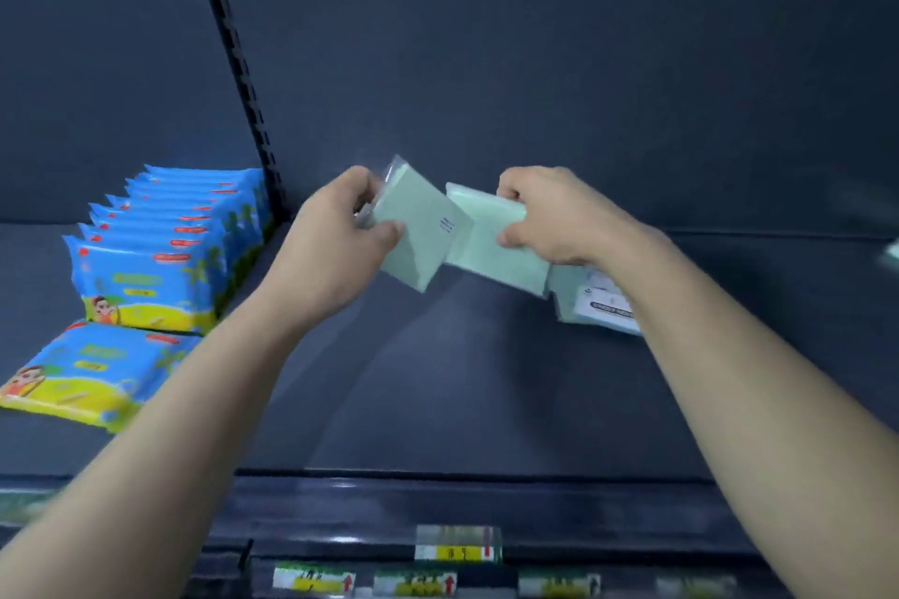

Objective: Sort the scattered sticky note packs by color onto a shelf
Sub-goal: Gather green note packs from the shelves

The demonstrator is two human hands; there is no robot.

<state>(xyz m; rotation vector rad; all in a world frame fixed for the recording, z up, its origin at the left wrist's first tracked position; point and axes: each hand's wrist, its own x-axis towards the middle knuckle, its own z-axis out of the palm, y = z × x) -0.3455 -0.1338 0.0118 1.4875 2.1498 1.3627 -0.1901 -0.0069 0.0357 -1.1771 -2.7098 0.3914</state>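
Setting: dark grey shop shelf (438, 379) with a matching back panel (535, 63) and a slotted upright (238, 63); price labels (457, 545) lined the front rail below.
Blue packets (160, 248): stood in a row at far left, one more lying flat in front (82, 375); unrelated stock, outside the sort.
Left hand (331, 238): raised above the shelf, curled round the left green pack.
Left green pack (418, 234): pale green sticky notes in clear wrap, tilted, held clear of the shelf. The thumb pressed its near face at the left edge and the fingers were behind, so most of the pack jutted right of the hand.
Right green pack (491, 238): same colour, its left corner tucked behind the left pack, probably being matched into one colour group.
Right hand (554, 219): clenched on the right pack's right end, thumb in front, fingers over the top.
Labelled pack (593, 302): pale green, just under the right wrist; whether it was held or lying on the shelf could not be told.
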